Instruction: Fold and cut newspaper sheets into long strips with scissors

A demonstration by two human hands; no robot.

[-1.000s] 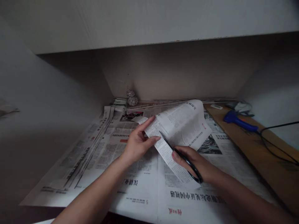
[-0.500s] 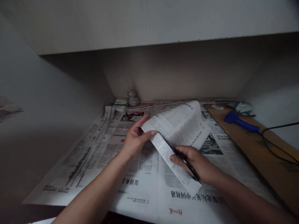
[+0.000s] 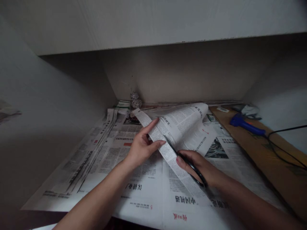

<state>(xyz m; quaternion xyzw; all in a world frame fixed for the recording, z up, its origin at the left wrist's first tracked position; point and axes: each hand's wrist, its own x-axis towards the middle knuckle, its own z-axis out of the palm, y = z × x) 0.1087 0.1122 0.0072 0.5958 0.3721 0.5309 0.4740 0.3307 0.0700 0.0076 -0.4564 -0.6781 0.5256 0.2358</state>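
Observation:
A sheet of newspaper (image 3: 184, 123) is raised over the newspaper-covered table, its far corner curling up. My left hand (image 3: 145, 142) pinches it between thumb and fingers near the left edge. Black-handled scissors (image 3: 192, 167) are in my right hand (image 3: 198, 164), its fingers around the handles. The scissor blades lie along the sheet and point up and left toward my left thumb. A narrow strip (image 3: 175, 161) of the sheet runs down to the right beneath the scissors. Whether its upper end is joined to the sheet is hard to see.
Cut newspaper strips (image 3: 96, 150) lie at the left. A small woven gourd-shaped ornament (image 3: 136, 99) stands at the back. On cardboard (image 3: 259, 159) at the right rests a blue glue gun (image 3: 247, 124) with a black cord (image 3: 275, 150). A board (image 3: 168, 25) overhangs above.
The sheet has shifted in my left hand, and more of its left end now sticks out beyond my fingers. My left hand sits slightly lower and to the right; the scissors have barely moved.

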